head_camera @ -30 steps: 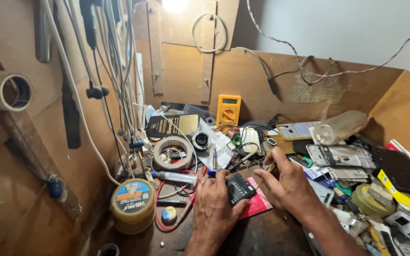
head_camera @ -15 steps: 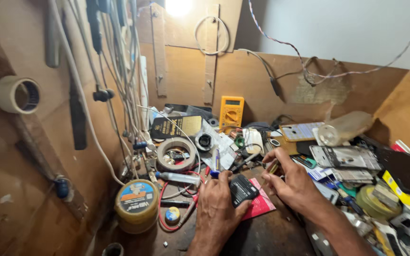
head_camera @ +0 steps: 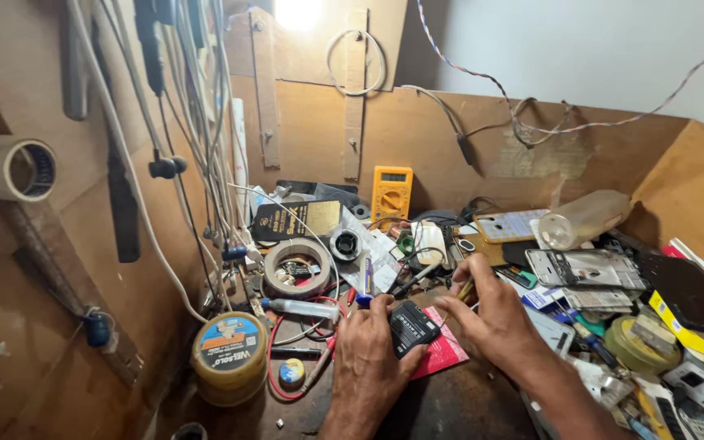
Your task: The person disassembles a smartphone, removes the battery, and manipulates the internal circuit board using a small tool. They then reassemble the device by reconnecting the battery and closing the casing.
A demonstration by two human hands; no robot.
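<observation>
**Both hands on a small black part at a crowded table**

The wooden table (head_camera: 466, 407) in front of you is crowded on all sides, with cables (head_camera: 197, 122) hanging down the board at your left. On the right lies a heap of phone parts (head_camera: 588, 269); at the back stands a yellow multimeter (head_camera: 391, 194). To your left sit a round tin (head_camera: 230, 357) and, behind it, a roll of tape (head_camera: 297, 267).

Your left hand (head_camera: 368, 367) rests low in the middle, its fingers (head_camera: 380, 314) closed around a small black rectangular part (head_camera: 413, 327), which lies tilted over a red sheet (head_camera: 443, 352). Your right hand (head_camera: 495, 322) is just beside it, fingers pinched shut on a thin yellowish tool (head_camera: 466, 290); you cannot tell whether its tip touches the part.
</observation>
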